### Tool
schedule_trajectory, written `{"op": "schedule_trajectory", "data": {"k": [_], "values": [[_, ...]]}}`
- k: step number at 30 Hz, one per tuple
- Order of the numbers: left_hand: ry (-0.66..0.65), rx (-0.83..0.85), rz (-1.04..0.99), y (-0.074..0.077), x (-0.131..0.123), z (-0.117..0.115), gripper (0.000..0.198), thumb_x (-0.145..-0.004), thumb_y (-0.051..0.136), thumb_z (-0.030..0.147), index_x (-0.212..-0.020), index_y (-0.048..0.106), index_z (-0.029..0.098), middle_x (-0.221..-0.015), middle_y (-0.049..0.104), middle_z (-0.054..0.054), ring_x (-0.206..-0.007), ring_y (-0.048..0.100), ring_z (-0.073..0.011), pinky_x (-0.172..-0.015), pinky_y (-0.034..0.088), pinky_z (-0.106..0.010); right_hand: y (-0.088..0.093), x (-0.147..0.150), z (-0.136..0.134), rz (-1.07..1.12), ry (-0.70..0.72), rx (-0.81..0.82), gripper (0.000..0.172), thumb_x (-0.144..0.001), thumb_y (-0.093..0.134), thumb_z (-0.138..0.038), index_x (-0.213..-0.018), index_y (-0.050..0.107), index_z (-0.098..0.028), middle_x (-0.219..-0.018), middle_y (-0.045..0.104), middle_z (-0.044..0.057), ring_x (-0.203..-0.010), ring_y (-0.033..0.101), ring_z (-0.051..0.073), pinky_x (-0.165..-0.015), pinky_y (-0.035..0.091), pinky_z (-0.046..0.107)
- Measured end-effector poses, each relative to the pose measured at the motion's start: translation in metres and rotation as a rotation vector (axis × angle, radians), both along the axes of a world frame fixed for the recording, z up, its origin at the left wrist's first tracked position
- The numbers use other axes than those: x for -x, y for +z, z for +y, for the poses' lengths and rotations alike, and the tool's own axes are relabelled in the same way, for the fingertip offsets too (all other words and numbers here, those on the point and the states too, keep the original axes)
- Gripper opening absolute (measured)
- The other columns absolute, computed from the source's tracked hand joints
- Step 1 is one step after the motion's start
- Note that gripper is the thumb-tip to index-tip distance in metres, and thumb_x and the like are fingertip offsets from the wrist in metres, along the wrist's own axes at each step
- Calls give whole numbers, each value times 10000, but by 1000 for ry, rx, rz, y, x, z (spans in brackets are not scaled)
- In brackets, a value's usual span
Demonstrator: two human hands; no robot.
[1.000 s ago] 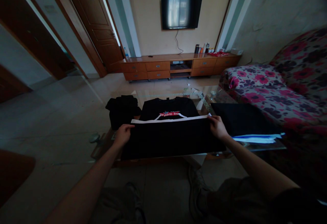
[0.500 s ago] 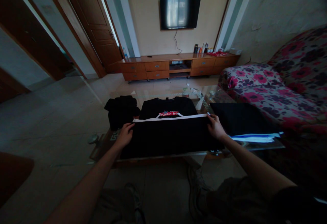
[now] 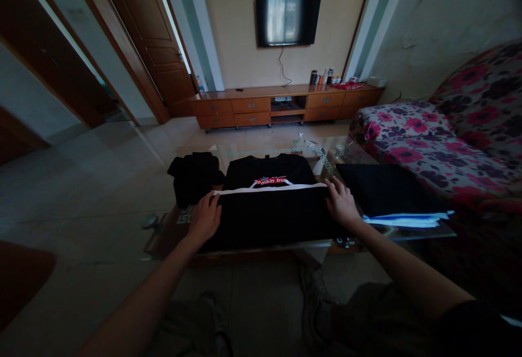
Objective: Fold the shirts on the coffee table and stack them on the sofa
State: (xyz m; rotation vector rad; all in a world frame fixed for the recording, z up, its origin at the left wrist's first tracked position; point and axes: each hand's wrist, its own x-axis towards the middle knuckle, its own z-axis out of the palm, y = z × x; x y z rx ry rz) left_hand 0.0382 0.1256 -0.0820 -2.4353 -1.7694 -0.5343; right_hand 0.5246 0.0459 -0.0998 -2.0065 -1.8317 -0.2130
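Note:
A black shirt with a red and white print (image 3: 271,169) lies on the glass table (image 3: 185,215). Its near part is folded into a wide black panel (image 3: 271,215), topped by a white strip (image 3: 273,188). My left hand (image 3: 205,218) rests on the panel's left end, fingers spread near the strip. At the right end my right hand (image 3: 342,203) lies on the cloth with its fingers apart. Neither hand pinches the fabric.
A dark bundle of cloth (image 3: 194,177) sits at the table's left. Folded black cloth (image 3: 387,188) over white and blue sheets (image 3: 408,219) lies at the right. Beyond are a flowered sofa (image 3: 448,156), a wooden cabinet (image 3: 250,108) and a television (image 3: 287,19).
My right hand has let go of the strip's end and opened on the cloth. My left hand has moved slightly right, onto the panel, with its fingers flatter.

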Motion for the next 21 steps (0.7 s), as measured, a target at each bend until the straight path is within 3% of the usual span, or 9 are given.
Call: {"op": "schedule_trajectory", "data": {"k": [4, 7, 10, 13, 15, 21], "values": [[-211, 113, 8, -10, -19, -14, 578, -1031, 366, 441, -1535, 439, 166, -1635, 379, -122, -1511, 334, -292, -1233, 295, -474, 0, 30, -12, -14, 86, 134, 576, -1024, 386, -457, -1569, 412, -270, -1685, 247, 117, -1479, 339, 362, -1120, 404, 565], [-220, 211, 29, -21, -18, -18, 653, -1024, 373, 497, -1595, 340, 182, -1670, 314, -102, -1558, 235, -282, -1252, 241, -499, -11, 34, -13, -3, 64, 243, 606, -1028, 359, -532, -1592, 369, -311, -1699, 232, 78, -1538, 250, 341, -1193, 295, 576], [-217, 228, 33, -24, -10, -15, 635, -1023, 371, 507, -1597, 345, 236, -1678, 295, -67, -1566, 211, -271, -1256, 219, -507, -17, 31, -10, 0, 51, 284, 639, -1025, 338, -564, -1610, 330, -305, -1704, 215, 73, -1550, 228, 326, -1212, 257, 560], [-183, 195, 51, -22, -16, -12, 617, -1023, 365, 503, -1572, 397, 221, -1671, 312, -83, -1560, 230, -284, -1259, 193, -517, -12, 46, -1, 0, -18, 279, 670, -1019, 345, -559, -1590, 379, -211, -1694, 222, 130, -1550, 210, 353, -1215, 224, 575], [-168, 172, 63, -19, -34, -12, 632, -1023, 349, 513, -1555, 421, 180, -1661, 328, -114, -1552, 253, -291, -1261, 190, -507, -2, 73, 8, 14, -39, 267, 710, -1019, 340, -550, -1578, 381, -114, -1683, 227, 180, -1557, 183, 356, -1231, 180, 565], [-284, 166, 72, -17, -114, -12, 633, -1026, 320, 427, -1585, 351, 132, -1680, 283, -118, -1562, 226, -255, -1264, 207, -436, 29, 186, 36, 132, 333, 271, 780, -1037, 228, -589, -1614, 279, -67, -1703, 151, 140, -1573, 151, 285, -1266, 118, 467]]}}
